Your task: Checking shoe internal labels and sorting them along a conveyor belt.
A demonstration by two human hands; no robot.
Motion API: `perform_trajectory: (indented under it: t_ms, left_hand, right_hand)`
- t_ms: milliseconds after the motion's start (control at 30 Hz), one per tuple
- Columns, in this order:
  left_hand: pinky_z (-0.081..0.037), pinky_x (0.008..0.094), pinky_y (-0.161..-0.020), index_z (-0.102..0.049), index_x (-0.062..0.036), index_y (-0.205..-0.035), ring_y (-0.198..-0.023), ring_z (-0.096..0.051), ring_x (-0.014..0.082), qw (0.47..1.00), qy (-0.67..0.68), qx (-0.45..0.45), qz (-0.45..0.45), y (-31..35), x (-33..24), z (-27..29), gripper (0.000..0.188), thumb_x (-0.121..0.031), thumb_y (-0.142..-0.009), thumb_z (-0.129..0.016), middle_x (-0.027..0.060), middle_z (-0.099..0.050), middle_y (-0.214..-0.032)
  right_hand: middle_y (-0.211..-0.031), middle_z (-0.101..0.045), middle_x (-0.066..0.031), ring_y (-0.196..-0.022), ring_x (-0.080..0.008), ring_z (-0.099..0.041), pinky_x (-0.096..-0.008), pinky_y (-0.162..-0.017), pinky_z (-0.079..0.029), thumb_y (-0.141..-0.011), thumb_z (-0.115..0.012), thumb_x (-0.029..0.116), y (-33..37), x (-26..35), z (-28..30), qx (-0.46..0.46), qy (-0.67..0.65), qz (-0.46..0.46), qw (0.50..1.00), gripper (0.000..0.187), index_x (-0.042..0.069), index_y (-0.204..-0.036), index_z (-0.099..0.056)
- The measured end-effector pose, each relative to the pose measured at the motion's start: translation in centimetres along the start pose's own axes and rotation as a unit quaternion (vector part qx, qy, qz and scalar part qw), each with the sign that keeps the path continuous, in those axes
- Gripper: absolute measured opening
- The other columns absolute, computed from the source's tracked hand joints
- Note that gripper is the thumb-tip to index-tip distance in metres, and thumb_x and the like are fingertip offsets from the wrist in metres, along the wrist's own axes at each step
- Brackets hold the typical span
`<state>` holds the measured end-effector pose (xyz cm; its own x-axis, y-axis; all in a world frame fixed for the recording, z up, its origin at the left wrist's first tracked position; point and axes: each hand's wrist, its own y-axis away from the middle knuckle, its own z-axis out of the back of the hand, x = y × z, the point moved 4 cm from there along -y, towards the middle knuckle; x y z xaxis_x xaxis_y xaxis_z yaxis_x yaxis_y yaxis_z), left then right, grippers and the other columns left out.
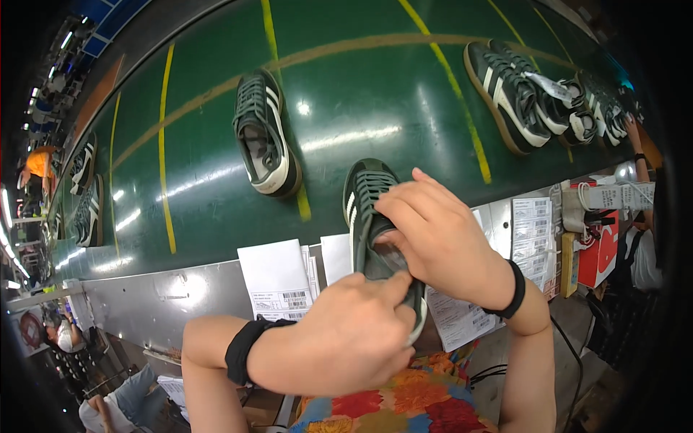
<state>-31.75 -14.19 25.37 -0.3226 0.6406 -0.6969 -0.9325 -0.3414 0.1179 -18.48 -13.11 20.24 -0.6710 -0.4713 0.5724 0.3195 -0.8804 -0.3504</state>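
A dark green sneaker with white side stripes and laces is between my hands, its toe pointing away from me. My left hand is closed round its heel end, with a finger reaching to the collar. Across the tongue and opening lies my right hand, its fingers bent and gripping the upper edge, the thumb at the opening. My fingers hide part of the collar and heel. Farther left on the green belt stands a matching sneaker, apart from both hands, its opening toward me.
The green belt carries yellow lines. Several sneakers stand at the right, and others at the far left. Printed papers lie along the near metal edge. A red box is at the right, near another person's hand.
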Motion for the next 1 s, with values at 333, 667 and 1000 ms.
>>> perform_trajectory:
  t_ms: [333,667,1000]
  left_hand:
    - [-0.038,0.0275,-0.047,-0.053,-0.0043,-0.063,-0.048,-0.047,0.0172,1.0,0.004,-0.009,0.028,-1.1,-0.8,2.5,0.038,-0.027,-0.064,-0.083,0.0238,-0.067,-0.107]
    - [-0.041,0.0273,-0.05,-0.057,-0.0052,-0.067,-0.056,-0.057,0.0176,1.0,0.006,-0.027,-0.008,-0.3,-0.6,2.3,0.035,-0.031,-0.07,-0.08,0.0278,-0.065,-0.11]
    - [-0.04,0.0468,-0.097,-0.06,-0.0027,-0.115,-0.117,-0.046,0.0369,0.914,-0.26,-0.283,0.133,3.1,15.1,4.6,0.065,-0.032,-0.065,-0.087,0.017,-0.054,-0.129]
  right_hand:
    - [-0.061,-0.063,-0.017,-0.051,-0.0325,-0.054,-0.0355,-0.049,-0.043,-0.081,-0.064,0.004,-3.4,-3.9,-0.5,0.081,-0.253,-0.164,0.95,0.009,-0.003,-0.076,-0.064]
    - [-0.05,-0.051,-0.0091,-0.045,-0.0117,-0.044,-0.0294,-0.045,-0.036,-0.084,-0.068,0.008,-3.4,-4.7,-1.4,0.097,-0.34,-0.22,0.909,0.014,-0.004,-0.077,-0.069]
    - [-0.084,-0.071,-0.0106,-0.081,-0.0298,-0.067,-0.04,-0.078,-0.053,-0.082,-0.067,0.007,-5.7,-9.0,3.3,-0.201,0.089,-0.071,0.973,0.007,0.002,-0.086,-0.071]
